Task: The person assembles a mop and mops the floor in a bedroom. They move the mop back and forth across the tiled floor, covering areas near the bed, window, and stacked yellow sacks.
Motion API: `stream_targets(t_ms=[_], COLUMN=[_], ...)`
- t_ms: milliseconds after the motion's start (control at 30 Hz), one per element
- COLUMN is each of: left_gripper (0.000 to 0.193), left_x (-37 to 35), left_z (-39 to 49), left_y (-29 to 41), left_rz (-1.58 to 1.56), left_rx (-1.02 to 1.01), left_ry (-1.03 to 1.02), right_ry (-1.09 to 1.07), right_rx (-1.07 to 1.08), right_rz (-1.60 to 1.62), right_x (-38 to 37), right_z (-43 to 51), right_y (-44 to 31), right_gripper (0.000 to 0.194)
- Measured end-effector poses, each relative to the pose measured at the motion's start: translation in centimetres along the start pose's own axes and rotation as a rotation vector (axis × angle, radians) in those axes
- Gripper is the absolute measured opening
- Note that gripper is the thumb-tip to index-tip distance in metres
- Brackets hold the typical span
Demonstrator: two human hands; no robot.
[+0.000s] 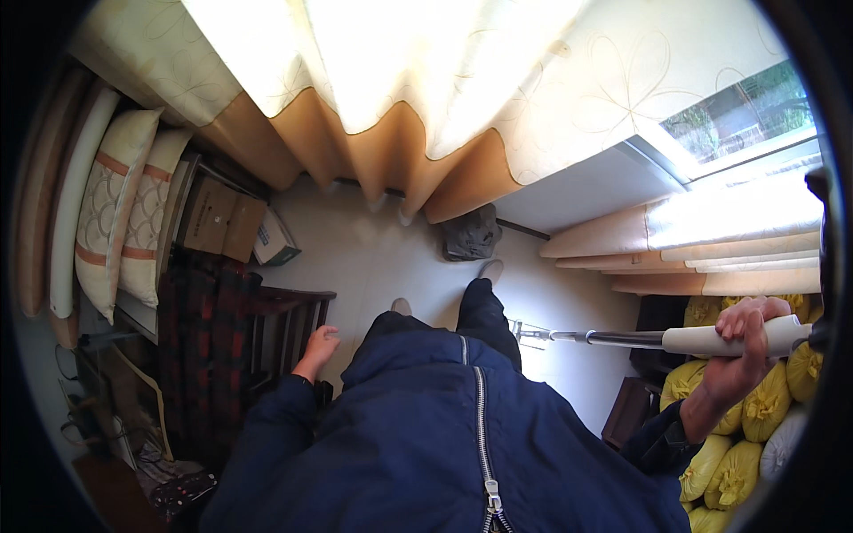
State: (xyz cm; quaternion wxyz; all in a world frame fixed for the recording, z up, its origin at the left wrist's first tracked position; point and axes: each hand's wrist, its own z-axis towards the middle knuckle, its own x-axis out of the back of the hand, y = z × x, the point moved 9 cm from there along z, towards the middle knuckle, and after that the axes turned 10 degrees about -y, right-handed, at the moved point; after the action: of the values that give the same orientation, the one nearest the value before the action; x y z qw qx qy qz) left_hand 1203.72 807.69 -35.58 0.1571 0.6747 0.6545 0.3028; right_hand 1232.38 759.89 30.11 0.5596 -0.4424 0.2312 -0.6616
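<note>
My right hand (746, 340) is wrapped around the white grip (693, 338) of a telescopic metal pole (606, 338). The pole runs inward to a small frame-like end (530, 333) beside my right leg; glare on the floor blurs that part. My left hand (323, 344) hangs at my left side with loosely bent fingers and nothing in it. Nearest to it is a dark wooden chair (293, 301) with slats, apart from the fingers. A dark grey plastic bag (472, 234) sits on the floor just ahead of my right shoe (492, 270).
Long cream and tan curtains (400, 146) hang ahead, before a window (746, 120). Yellow tied bags (766, 400) are stacked at right beside a dark wooden piece (626, 410). Cushions (110, 206), a cardboard box (220, 216) and a smaller white box (274, 238) stand at left.
</note>
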Motion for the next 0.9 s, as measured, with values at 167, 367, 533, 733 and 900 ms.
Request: stream_targets(t_ms=[167,367,533,733,900], left_gripper=[0.044,0.043,0.041,0.040,0.043], left_x=[-0.1,-0.7,-0.8,0.2,0.2], left_z=[0.3,-1.5,-3.2,-1.9,-0.9], left_y=[-4.6,-6.0,-2.7,-1.3,-1.0], left_rz=[-0.166,-0.258,-0.167,-0.170,-0.254], left_rx=[0.085,0.171,0.156,0.087,0.122], left_ry=[0.027,0.082,0.059,0.054,-0.003], right_ry=[-0.063,-0.057,-0.090,-0.086,-0.028], right_rx=[0.027,-0.031,-0.051,-0.052,-0.079], right_rz=[0.012,0.040,0.098,0.118,0.102], right_x=[-3.6,-5.4,-6.8,-6.2,-4.5], right_z=[1.0,2.7,4.4,5.4,5.7], right_y=[1.0,3.3,4.6,5.4,5.8], right_gripper=[0.012,0.019,0.014,0.014,0.014])
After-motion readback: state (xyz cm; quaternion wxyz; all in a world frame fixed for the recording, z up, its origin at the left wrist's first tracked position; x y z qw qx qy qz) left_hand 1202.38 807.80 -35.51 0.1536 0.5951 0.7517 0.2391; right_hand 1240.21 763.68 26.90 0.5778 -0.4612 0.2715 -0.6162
